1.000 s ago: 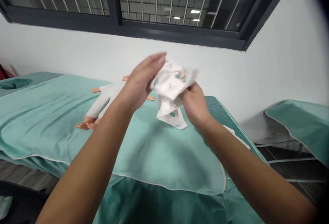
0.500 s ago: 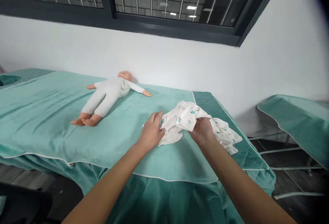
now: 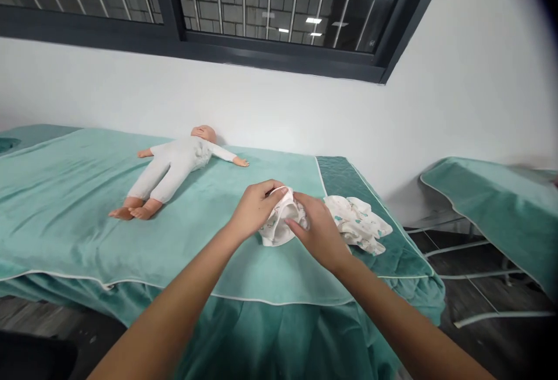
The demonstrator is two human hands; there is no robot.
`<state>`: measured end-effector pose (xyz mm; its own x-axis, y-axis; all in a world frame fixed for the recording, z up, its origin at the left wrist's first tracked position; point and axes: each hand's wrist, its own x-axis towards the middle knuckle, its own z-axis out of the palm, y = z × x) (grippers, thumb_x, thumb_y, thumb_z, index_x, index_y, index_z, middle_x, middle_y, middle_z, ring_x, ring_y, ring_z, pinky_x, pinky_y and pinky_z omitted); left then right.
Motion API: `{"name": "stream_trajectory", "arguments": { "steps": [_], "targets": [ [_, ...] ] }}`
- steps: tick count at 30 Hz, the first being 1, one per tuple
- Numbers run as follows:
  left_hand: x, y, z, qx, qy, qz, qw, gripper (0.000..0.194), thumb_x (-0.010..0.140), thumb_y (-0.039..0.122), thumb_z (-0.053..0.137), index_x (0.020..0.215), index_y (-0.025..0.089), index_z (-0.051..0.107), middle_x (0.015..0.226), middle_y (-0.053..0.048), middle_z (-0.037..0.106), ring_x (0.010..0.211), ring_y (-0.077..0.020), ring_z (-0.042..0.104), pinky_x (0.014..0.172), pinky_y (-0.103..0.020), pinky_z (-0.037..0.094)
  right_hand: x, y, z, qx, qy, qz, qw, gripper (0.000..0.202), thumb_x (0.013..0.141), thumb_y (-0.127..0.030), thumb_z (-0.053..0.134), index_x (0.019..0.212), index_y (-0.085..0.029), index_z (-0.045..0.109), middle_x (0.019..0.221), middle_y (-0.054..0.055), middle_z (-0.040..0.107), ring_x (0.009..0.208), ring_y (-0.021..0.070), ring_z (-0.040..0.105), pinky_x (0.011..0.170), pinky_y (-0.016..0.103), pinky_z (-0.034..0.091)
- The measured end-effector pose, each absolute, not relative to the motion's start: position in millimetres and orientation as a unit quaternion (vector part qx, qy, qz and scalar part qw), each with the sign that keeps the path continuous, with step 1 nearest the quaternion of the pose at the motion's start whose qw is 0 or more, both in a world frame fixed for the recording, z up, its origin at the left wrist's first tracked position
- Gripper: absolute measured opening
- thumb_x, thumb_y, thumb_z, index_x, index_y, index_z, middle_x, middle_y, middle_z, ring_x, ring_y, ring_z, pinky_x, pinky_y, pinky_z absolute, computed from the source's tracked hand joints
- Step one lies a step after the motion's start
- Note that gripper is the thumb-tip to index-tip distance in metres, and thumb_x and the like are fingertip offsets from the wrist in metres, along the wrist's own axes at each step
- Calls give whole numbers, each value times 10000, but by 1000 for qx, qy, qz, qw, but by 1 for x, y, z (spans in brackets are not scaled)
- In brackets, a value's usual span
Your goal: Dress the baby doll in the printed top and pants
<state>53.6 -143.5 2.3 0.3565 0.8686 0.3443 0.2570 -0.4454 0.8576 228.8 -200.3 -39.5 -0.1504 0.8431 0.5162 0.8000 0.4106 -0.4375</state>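
Observation:
Both hands grip a white baby garment (image 3: 276, 232) with a small coloured print, bunched above the green bed cover. My left hand (image 3: 256, 208) pinches its upper left edge between thumb and fingers. On the opposite edge, my right hand (image 3: 320, 232) has its fingers round the cloth and its thumb toward the opening. A rounded opening of the garment faces me between the hands. Beside my right wrist lies a crumpled heap of the same printed cloth (image 3: 360, 226); whether it joins the held piece I cannot tell.
A baby doll (image 3: 178, 159) in white lies on its back on the bed's green cover (image 3: 174, 252), left of my hands. The wall (image 3: 270, 107) and a barred window (image 3: 270, 14) stand behind. Another green-covered bed (image 3: 488, 200) is at the right.
My right hand has moved left, close to my left hand, and now holds the garment's edge. The cloth is gathered into a rounded opening. The view has shifted slightly right.

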Motion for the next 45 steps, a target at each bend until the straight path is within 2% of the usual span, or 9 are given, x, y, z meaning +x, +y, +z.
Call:
{"name": "stream_trajectory", "arguments": {
  "steps": [4,7,10,15,20,25,31,39,45],
  "targets": [
    [50,-155,54,800,338,401,291,351,944,459,459,858,205,685,851,-5,703,805,-181,612,715,-264,424,231,-184,0,-548,-768,6,331,173,929,-314,527,1067,-248,608,962,38,708,879,229,639,805,353,459],
    [44,-161,76,846,361,360,155,301,868,523,576,940,250,679,846,-1,696,815,-211,616,733,-284,417,246,-180,27,-532,-789,-118,285,165,909,-222,517,1013,-242,642,863,35,698,835,229,625,869,381,409],
    [41,-165,84,889,383,249,-11,265,774,420,705,994,283,650,789,-7,669,744,-233,607,707,-304,399,257,-182,51,-529,-783,-203,255,238,896,-147,457,1010,-222,652,914,67,698,897,257,615,923,427,371],
    [35,-168,94,859,438,227,-136,186,844,199,527,994,252,622,895,-36,662,714,-222,609,659,-314,384,265,-188,78,-556,-752,-89,343,349,868,-107,394,1053,-275,638,1024,18,703,880,225,624,756,345,429],
    [18,-164,101,801,457,373,-107,263,843,164,456,1021,239,635,1016,-38,664,904,-230,619,713,-321,418,277,-188,76,-565,-703,-15,431,374,829,-122,406,1067,-284,647,969,4,708,830,214,616,682,318,431],
    [0,-161,93,740,441,500,90,272,843,179,437,985,211,666,1012,-27,688,935,-199,606,801,-297,453,294,-190,65,-577,-666,65,467,305,807,-185,485,1023,-251,690,974,15,708,871,215,613,731,319,441],
    [-32,-162,89,721,500,445,179,259,875,384,506,912,199,684,898,-18,703,847,-205,605,742,-289,456,311,-192,63,-562,-600,229,521,262,770,-361,648,989,-229,707,967,26,706,817,190,627,712,288,462],
    [-57,-86,60,787,586,130,140,457,866,577,457,986,213,704,1045,-64,729,926,-251,664,800,-312,488,305,-128,25,-656,-644,218,327,333,825,-496,609,969,-213,708,985,42,735,861,223,660,698,274,463],
    [-24,-19,3,741,666,81,15,392,905,348,486,1202,133,623,1207,-188,650,1134,-347,591,913,-436,464,279,-49,-43,-736,-626,132,221,306,915,-394,470,1015,-198,681,1032,94,726,948,240,659,779,299,461]
  ]
}}
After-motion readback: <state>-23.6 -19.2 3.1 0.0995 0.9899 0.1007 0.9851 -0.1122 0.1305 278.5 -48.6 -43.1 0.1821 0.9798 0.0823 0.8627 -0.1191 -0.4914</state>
